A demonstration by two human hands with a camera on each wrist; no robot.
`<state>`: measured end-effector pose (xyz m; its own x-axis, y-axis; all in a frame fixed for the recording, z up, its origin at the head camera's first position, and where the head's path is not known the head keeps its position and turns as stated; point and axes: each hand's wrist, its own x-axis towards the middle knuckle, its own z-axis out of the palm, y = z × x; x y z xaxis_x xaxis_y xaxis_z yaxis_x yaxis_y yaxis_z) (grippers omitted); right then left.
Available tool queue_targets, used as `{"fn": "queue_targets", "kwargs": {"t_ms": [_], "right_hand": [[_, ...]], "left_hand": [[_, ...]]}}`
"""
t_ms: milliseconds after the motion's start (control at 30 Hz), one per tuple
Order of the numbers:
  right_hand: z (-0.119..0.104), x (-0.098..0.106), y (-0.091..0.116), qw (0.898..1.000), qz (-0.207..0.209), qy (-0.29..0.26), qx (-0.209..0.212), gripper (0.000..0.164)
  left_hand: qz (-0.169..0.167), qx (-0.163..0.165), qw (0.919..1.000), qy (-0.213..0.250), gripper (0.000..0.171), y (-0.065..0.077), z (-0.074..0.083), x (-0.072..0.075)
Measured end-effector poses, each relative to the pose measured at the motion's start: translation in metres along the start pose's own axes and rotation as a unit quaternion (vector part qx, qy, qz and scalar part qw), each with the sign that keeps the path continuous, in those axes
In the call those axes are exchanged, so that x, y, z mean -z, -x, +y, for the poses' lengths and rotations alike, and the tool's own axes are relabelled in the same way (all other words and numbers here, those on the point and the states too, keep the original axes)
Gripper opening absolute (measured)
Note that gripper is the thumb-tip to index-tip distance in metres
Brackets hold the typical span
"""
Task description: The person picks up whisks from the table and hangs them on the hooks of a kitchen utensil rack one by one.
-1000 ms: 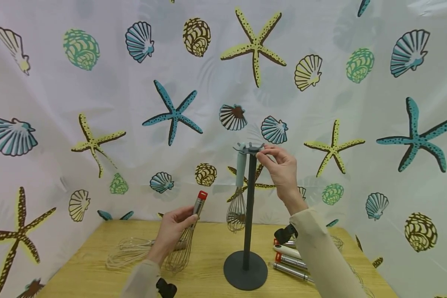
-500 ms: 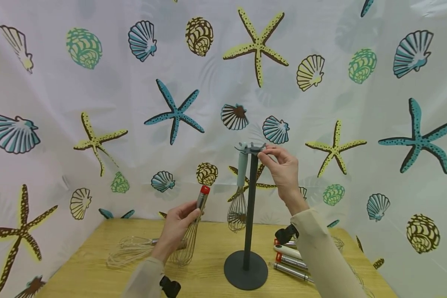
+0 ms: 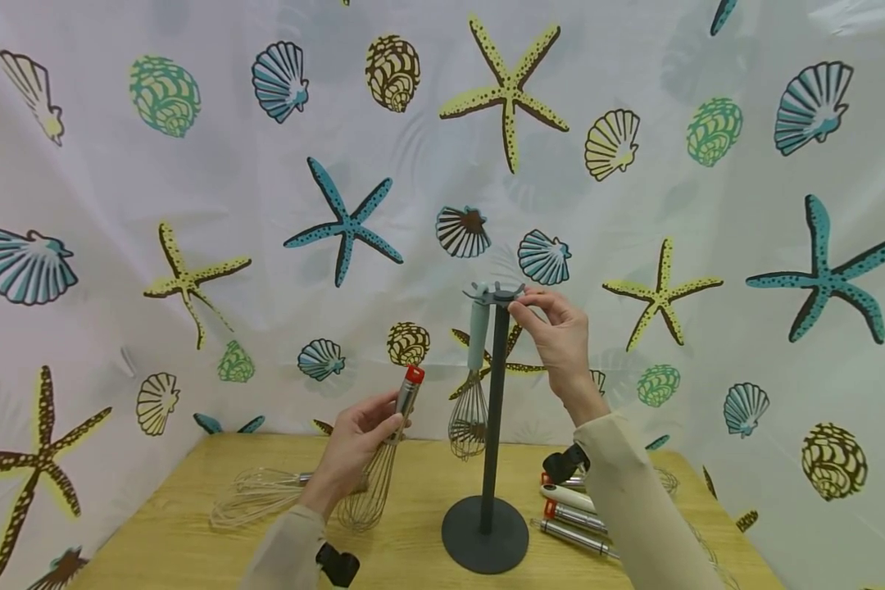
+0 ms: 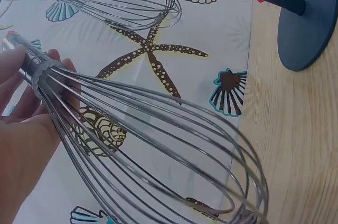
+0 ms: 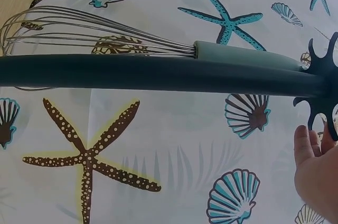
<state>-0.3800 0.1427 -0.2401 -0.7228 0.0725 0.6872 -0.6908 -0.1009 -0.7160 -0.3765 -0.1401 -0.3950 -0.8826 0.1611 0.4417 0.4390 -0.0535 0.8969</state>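
My left hand grips a wire whisk by its steel handle, the red end cap pointing up and the wire loops hanging down. In the left wrist view its wires spread toward the lower right. A dark whisk stand rises to the right of it. My right hand pinches the right edge of the stand's hooked top. From a hook on the left side hangs a whisk with a pale green handle, apart from the held whisk.
Several whisks lie at the right, partly behind the right forearm. More whisks lie at the left on the wooden table. The stand's round base sits in front. A shell-patterned curtain closes off the back.
My left hand has risen slightly and moved right with its whisk, closer to the stand. My right hand stays at the stand's top.
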Motion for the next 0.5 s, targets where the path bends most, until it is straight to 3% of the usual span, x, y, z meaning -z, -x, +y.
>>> {"fn": "queue_targets", "kwargs": {"t_ms": [233, 500], "right_hand": [[0.0002, -0.0003, -0.0011, 1.0, -0.001, -0.001, -0.001, 0.02], [0.0019, 0.0002, -0.0006, 1.0, 0.001, -0.002, -0.003, 0.019]], "left_hand": [[-0.022, -0.014, 0.9995, 0.019, 0.052, -0.0002, 0.0034, -0.0008], [0.005, -0.004, 1.0, -0.003, 0.051, -0.0019, 0.0077, -0.0012]]}}
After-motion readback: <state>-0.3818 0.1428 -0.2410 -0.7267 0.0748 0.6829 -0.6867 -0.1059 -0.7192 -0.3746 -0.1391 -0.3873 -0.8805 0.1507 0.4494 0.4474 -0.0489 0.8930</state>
